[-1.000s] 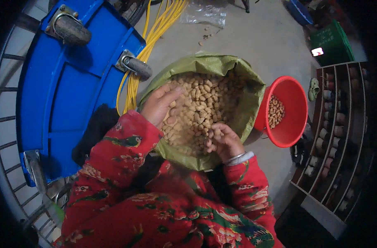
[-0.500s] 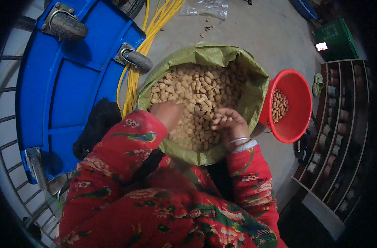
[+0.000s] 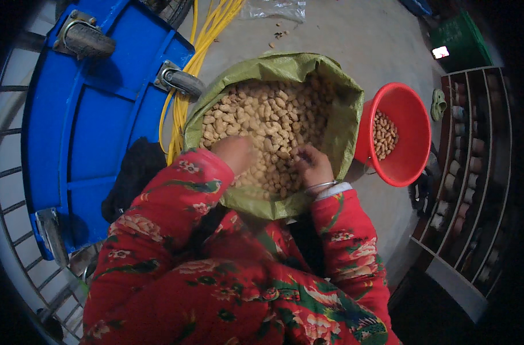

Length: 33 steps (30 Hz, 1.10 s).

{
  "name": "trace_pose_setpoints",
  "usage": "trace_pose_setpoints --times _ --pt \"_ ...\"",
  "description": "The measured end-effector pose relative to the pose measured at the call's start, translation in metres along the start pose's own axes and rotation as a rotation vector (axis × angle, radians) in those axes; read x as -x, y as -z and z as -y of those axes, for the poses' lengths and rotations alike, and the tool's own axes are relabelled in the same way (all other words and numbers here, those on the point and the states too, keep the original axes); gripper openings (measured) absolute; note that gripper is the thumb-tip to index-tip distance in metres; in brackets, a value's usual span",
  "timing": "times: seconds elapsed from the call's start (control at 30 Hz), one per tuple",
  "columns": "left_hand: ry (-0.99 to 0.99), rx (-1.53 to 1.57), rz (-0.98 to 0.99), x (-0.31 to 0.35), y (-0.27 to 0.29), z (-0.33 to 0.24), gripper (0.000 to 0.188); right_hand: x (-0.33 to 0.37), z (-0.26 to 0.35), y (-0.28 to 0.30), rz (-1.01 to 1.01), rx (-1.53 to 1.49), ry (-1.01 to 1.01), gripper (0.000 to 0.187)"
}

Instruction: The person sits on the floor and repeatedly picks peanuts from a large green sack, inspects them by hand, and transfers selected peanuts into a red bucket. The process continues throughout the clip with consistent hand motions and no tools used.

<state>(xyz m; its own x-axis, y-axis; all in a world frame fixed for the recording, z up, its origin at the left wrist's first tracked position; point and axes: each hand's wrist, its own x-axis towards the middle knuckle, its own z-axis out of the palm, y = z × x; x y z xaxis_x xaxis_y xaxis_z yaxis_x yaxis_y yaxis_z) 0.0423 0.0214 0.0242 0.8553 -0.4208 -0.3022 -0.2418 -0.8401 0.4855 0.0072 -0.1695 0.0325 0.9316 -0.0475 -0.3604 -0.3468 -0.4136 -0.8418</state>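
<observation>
A green woven sack (image 3: 267, 66) stands in front of me with its rim rolled open, filled with unshelled peanuts (image 3: 267, 112). Over the left part of the peanuts is my left hand (image 3: 234, 153); blur and its own back hide the fingers. My right hand (image 3: 316, 167), a silvery bangle on its wrist, is at the sack's near right side. Its fingers are curled in and closed, and what lies inside them cannot be made out. Right of the sack, a tilted red bucket (image 3: 408, 155) holds reddish-tan peanut kernels (image 3: 385, 137).
Yellow cables (image 3: 207, 40) run along the floor behind a blue wheeled platform (image 3: 101, 132) leaning at the left. A shelf rack of shoes (image 3: 463, 167) and a green box (image 3: 460, 43) stand at the right. Green clogs (image 3: 439, 105) and a clear plastic bag (image 3: 276, 8) lie on the floor.
My right hand has curled its fingers; earlier they were partly opened with peanuts at the fingertips. My left hand stays over the peanuts. The whole view has shifted slightly.
</observation>
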Motion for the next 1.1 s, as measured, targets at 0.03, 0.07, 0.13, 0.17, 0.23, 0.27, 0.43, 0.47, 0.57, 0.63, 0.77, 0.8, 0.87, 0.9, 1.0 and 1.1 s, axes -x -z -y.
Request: trace_pose_setpoints --times 0.03,0.07,0.13,0.17,0.23,0.27,0.43,0.47,0.57,0.63,0.77,0.8,0.87,0.9,1.0,1.1 --pt "0.047 0.185 0.039 -0.003 0.005 -0.001 0.017 0.001 -0.002 -0.001 0.013 0.052 0.119 0.015" --pt "0.095 0.371 0.076 -0.007 0.009 -0.002 0.017 0.002 -0.004 -0.002 0.026 0.136 0.157 0.017" --pt "0.228 0.698 0.198 -0.009 0.014 -0.005 0.019 0.003 -0.003 -0.005 0.075 0.262 0.180 0.019" --pt "0.311 0.839 0.284 -0.008 0.014 -0.007 0.019 0.004 -0.002 -0.007 0.127 0.391 0.145 0.020" --pt "0.265 0.764 0.284 -0.005 0.012 -0.011 0.020 0.005 0.002 -0.011 0.201 0.609 0.160 0.023" --pt "0.137 0.549 0.199 -0.001 0.008 -0.014 0.021 0.006 0.004 -0.015 0.181 0.629 0.139 0.023" --pt "-0.118 -0.033 0.306 0.011 -0.014 -0.015 0.025 0.006 0.004 -0.024 0.149 0.677 0.121 0.020" --pt "-0.137 -0.087 0.291 0.012 -0.019 -0.015 0.025 0.006 0.002 -0.025 0.136 0.688 0.138 0.020" --pt "-0.219 -0.155 0.214 0.013 -0.028 -0.014 0.025 0.005 -0.003 -0.025 0.160 0.620 0.135 0.023" --pt "-0.217 -0.121 0.173 0.012 -0.026 -0.014 0.024 0.004 -0.002 -0.023 0.098 0.473 0.276 0.020" --pt "-0.115 0.318 0.212 0.002 0.000 -0.012 0.019 0.002 0.011 -0.009 0.126 -0.453 -0.288 0.018" --pt "-0.097 0.497 0.243 0.000 0.010 -0.012 0.018 0.002 0.016 0.001 0.191 -0.686 -0.418 0.016" --pt "0.045 1.047 0.433 0.002 0.032 -0.011 0.018 0.003 0.025 0.018 0.281 -0.959 -0.397 0.016" --pt "0.097 1.342 0.525 0.004 0.043 -0.010 0.018 0.004 0.030 0.024 0.331 -1.109 -0.363 0.016" --pt "0.062 1.597 0.462 0.010 0.065 -0.015 0.028 0.004 0.038 0.028 0.319 -1.139 -0.309 0.015" --pt "0.038 1.750 0.425 0.012 0.073 -0.019 0.031 0.004 0.036 0.026 0.261 -1.171 -0.328 0.017"
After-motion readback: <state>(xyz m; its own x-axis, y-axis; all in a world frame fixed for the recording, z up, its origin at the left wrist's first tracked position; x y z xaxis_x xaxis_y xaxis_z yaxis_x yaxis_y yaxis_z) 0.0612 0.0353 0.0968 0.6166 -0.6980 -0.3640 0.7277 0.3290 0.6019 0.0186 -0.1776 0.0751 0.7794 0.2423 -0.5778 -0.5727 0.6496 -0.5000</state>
